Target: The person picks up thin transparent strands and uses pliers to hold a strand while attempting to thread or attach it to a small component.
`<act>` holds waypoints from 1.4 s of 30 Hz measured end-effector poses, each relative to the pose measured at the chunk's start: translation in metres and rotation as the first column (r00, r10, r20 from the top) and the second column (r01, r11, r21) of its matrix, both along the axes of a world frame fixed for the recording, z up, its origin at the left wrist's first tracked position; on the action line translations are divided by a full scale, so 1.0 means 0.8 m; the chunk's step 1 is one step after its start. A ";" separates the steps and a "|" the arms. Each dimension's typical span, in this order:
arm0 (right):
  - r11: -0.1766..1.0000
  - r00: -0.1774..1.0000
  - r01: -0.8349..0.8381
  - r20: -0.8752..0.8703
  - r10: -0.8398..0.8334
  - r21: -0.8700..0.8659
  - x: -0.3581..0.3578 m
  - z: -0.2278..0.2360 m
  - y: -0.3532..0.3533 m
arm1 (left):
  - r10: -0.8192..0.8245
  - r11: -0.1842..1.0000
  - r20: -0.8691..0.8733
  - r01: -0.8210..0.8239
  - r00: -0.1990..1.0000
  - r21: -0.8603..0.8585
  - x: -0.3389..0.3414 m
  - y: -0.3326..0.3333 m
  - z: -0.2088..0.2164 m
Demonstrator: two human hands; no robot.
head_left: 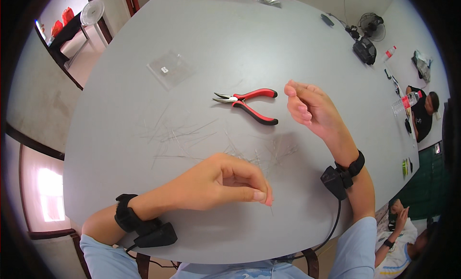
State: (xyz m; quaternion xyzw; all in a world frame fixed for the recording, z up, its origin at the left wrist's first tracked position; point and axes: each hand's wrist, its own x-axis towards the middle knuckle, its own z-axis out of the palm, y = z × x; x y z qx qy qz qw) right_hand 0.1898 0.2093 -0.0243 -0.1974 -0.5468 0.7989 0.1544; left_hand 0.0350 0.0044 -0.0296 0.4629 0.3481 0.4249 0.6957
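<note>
My left hand [218,183] is closed in a pinch low over the near middle of the table, thumb tip against fingertips. The end of a thin wire [272,211] sticks out below that pinch. Over to the right my right hand [317,108] is raised, its fingers curled in and the thumb near the index finger; whatever it may hold is too small to make out. Bent-nose pliers [236,99] with red and black handles lie spread on the table, left of my right hand. Loose thin wires [180,135] are scattered beyond my left hand, with a denser cluster [257,156] just past its knuckles.
A clear plastic bag [175,72] lies at the far left of the grey table [120,120]. Black devices with cables are strapped to both wrists. A black case [365,50], a fan [372,25] and bottles [407,101] stand far right. Other people sit along the right.
</note>
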 end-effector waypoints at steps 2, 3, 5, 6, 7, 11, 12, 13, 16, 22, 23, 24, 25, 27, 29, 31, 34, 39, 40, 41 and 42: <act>0.999 1.000 -0.009 0.002 0.009 0.037 0.001 -0.001 0.002 | -0.004 1.000 -0.006 0.004 1.000 -0.015 0.000 0.001 0.000; 0.999 1.000 -0.009 0.002 0.009 0.038 0.002 -0.001 0.003 | -0.008 1.000 -0.008 0.008 1.000 -0.013 0.000 0.001 -0.001; 0.999 1.000 0.004 -0.015 -0.004 0.033 0.003 -0.001 0.004 | -0.012 1.000 -0.009 0.012 1.000 -0.012 0.000 0.000 -0.001; 0.999 1.000 0.004 -0.015 -0.003 0.033 0.004 0.000 0.005 | -0.010 1.000 -0.009 0.010 1.000 -0.015 0.000 0.000 -0.001; 1.000 1.000 0.013 -0.010 -0.013 0.002 0.006 0.000 0.007 | -0.008 1.000 -0.009 0.008 1.000 -0.017 0.000 0.000 -0.001; 0.999 0.999 0.042 0.003 -0.042 -0.030 0.007 0.000 0.012 | 0.014 0.999 -0.004 -0.014 1.000 -0.032 -0.001 0.001 0.004; 0.999 0.999 0.042 0.004 -0.042 -0.030 0.007 -0.001 0.014 | 0.023 1.000 -0.006 -0.023 1.000 -0.014 -0.002 0.000 0.004; 0.999 0.999 0.041 0.027 -0.041 -0.014 0.009 -0.001 0.018 | 0.033 0.999 -0.007 -0.033 0.999 0.004 -0.003 0.000 0.005; 0.994 0.991 0.104 0.088 -0.105 0.019 0.012 -0.003 0.029 | 0.041 0.999 -0.015 -0.041 0.999 0.014 -0.004 0.000 0.007; 0.982 0.978 0.186 0.087 -0.189 0.040 0.017 -0.009 0.039 | 0.103 0.994 -0.076 -0.099 0.992 0.053 -0.005 0.001 0.010; 0.973 0.972 0.217 0.073 -0.223 0.081 0.017 -0.010 0.039 | 0.103 0.994 -0.076 -0.099 0.992 0.054 -0.005 0.001 0.008; 0.973 0.972 0.218 0.074 -0.224 0.082 0.018 -0.012 0.041 | 0.110 0.991 -0.072 -0.104 0.991 0.082 -0.004 0.002 0.006; 0.959 0.962 0.258 0.060 -0.266 0.119 0.019 -0.014 0.043 | 0.119 0.988 -0.070 -0.110 0.990 0.109 -0.004 0.001 0.005; 0.942 0.950 0.298 0.044 -0.308 0.156 0.019 -0.012 0.042 | 0.154 0.982 -0.106 -0.141 0.982 0.122 -0.002 0.000 0.009; 0.950 0.958 0.258 0.084 -0.275 0.178 0.019 -0.006 0.037 | 0.191 0.976 -0.140 -0.172 0.972 0.134 -0.002 0.001 0.008; 0.964 0.970 0.191 0.113 -0.214 0.187 0.018 -0.003 0.035 | 0.266 0.957 -0.101 -0.249 0.959 0.151 -0.003 0.002 0.005; 0.980 0.972 -0.038 0.233 -0.008 0.194 0.013 0.013 0.015 | 0.333 0.915 -0.096 -0.297 0.938 0.272 -0.004 0.002 -0.003; 0.958 0.926 -0.274 0.294 0.237 0.089 -0.006 0.019 -0.055 | 0.363 0.896 -0.164 -0.296 0.917 0.330 -0.006 0.002 -0.006; 0.958 0.938 -0.272 0.246 0.243 0.092 -0.008 0.018 -0.064 | 0.369 0.900 -0.181 -0.302 0.912 0.313 -0.005 0.002 -0.005; 0.958 0.938 -0.272 0.247 0.243 0.091 -0.008 0.015 -0.070 | 0.370 0.900 -0.180 -0.303 0.912 0.313 -0.005 0.003 -0.006; 0.966 0.956 -0.222 0.226 0.189 0.134 -0.009 0.012 -0.075 | 0.370 0.900 -0.160 -0.311 0.915 0.304 -0.004 0.003 -0.006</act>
